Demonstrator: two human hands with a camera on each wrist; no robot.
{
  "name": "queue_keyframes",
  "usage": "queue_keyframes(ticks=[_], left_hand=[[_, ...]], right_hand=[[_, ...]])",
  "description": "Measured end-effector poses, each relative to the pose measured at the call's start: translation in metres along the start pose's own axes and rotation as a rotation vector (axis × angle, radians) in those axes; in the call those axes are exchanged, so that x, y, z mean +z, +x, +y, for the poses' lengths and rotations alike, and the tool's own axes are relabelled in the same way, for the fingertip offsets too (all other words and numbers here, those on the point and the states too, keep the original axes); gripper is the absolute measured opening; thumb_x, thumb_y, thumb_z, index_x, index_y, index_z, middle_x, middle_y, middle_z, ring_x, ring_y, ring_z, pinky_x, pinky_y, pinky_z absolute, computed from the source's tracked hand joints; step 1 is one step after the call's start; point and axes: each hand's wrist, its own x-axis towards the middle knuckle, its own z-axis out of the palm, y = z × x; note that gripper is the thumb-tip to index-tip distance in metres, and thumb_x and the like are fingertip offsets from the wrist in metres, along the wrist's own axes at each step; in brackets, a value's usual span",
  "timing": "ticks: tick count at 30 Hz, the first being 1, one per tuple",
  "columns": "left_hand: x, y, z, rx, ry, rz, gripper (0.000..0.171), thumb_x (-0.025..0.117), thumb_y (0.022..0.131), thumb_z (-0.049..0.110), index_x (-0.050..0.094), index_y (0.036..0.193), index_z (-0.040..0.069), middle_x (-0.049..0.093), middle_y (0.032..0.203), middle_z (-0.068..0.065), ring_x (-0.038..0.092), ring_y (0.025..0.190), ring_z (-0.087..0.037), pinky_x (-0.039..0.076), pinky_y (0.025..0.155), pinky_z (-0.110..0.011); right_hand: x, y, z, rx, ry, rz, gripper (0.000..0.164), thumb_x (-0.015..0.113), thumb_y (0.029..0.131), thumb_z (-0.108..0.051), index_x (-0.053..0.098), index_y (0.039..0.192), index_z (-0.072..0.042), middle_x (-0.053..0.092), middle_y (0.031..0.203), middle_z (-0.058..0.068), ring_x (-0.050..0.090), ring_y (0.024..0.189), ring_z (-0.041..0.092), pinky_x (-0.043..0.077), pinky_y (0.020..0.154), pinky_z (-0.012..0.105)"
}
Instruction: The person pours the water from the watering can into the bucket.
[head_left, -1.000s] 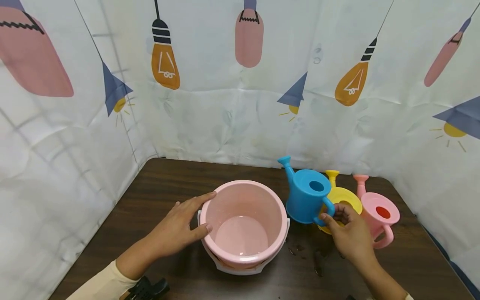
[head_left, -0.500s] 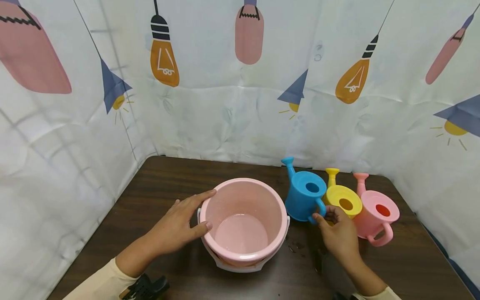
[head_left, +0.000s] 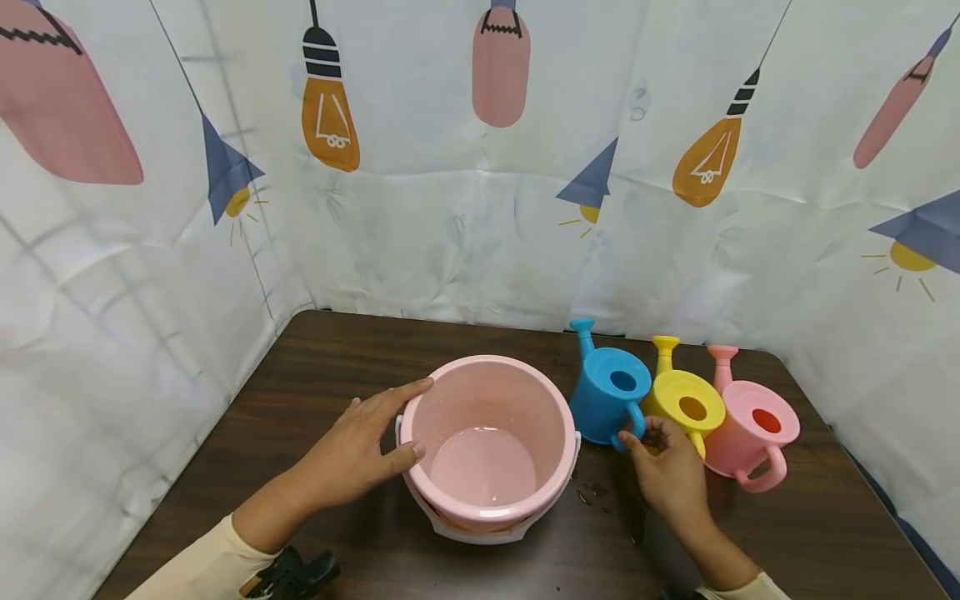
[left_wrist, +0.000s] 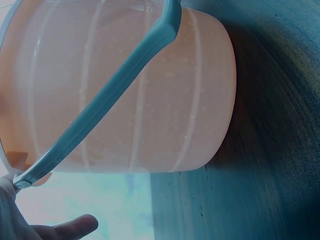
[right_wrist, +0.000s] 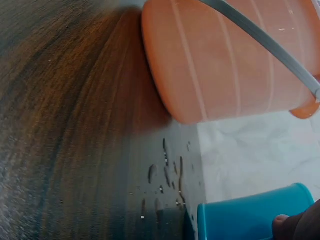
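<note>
My right hand pinches the handle of a blue watering can, which stands upright just right of the pink bucket. In the right wrist view, only the thumb tip shows against the blue watering can. Over at the bucket's left side, my left hand rests on the rim, its fingers and thumb spread straight. The left wrist view has the bucket close up, with its bail handle hanging aslant and part of my left hand at the lower left.
Right of the blue can stand a yellow watering can and a pink watering can, close together with spouts to the back. Water drops lie on the dark wooden table. A printed curtain encloses the back and sides.
My right hand has moved left and lowered the blue watering can slightly, uncovering more of the yellow one. The left hand and bucket stay in place.
</note>
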Motion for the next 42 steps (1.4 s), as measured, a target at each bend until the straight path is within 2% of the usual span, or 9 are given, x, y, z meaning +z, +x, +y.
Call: queue_keyframes(ticks=[12,22,31,34,38,42], left_hand=[[-0.001,0.001,0.001,0.006,0.006,0.003,0.074,0.070,0.093,0.042,0.036,0.158,0.037,0.050,0.152,-0.002,0.046,0.140,-0.030,0.020,0.105,-0.080],[-0.001,0.001,0.001,0.005,0.000,0.002,0.073,0.069,0.093,0.043,0.036,0.158,0.036,0.050,0.152,-0.003,0.046,0.140,-0.031,0.020,0.106,-0.080],[0.000,0.000,-0.001,0.010,-0.008,0.003,0.071,0.067,0.094,0.046,0.037,0.158,0.036,0.049,0.153,-0.001,0.046,0.140,-0.031,0.020,0.105,-0.080],[0.000,0.000,-0.001,0.011,-0.014,0.003,0.072,0.068,0.094,0.043,0.037,0.158,0.035,0.049,0.153,-0.002,0.045,0.140,-0.031,0.020,0.105,-0.080],[0.000,0.001,-0.001,0.012,-0.013,0.003,0.072,0.069,0.094,0.040,0.037,0.158,0.035,0.048,0.154,-0.002,0.045,0.140,-0.031,0.019,0.105,-0.081],[-0.001,0.001,-0.001,0.007,-0.013,-0.002,0.072,0.068,0.094,0.042,0.036,0.158,0.035,0.048,0.154,-0.002,0.045,0.141,-0.030,0.018,0.106,-0.080]], right_hand=[[0.009,-0.002,0.008,-0.007,0.021,-0.011,0.035,0.078,0.093,-0.023,0.062,0.112,0.003,0.072,0.108,0.022,0.069,0.103,0.040,0.056,0.088,0.053],[0.008,-0.004,0.008,0.016,0.020,-0.050,0.038,0.080,0.091,-0.021,0.060,0.113,0.002,0.071,0.110,0.023,0.068,0.107,0.041,0.054,0.091,0.055],[-0.009,-0.014,0.002,0.008,-0.036,-0.081,0.050,0.074,0.096,-0.028,0.053,0.129,0.003,0.065,0.124,0.024,0.066,0.113,0.041,0.055,0.089,0.054],[-0.017,-0.020,0.001,-0.013,-0.058,-0.077,0.049,0.073,0.097,-0.030,0.054,0.129,0.002,0.065,0.124,0.023,0.066,0.112,0.041,0.055,0.089,0.055],[-0.026,-0.024,0.001,-0.070,-0.065,-0.029,0.044,0.074,0.096,-0.026,0.056,0.125,0.002,0.067,0.119,0.020,0.068,0.107,0.039,0.056,0.087,0.055],[-0.034,-0.026,0.004,-0.113,-0.093,0.026,0.040,0.076,0.094,-0.022,0.059,0.122,0.001,0.070,0.112,0.016,0.071,0.098,0.035,0.060,0.078,0.041]])
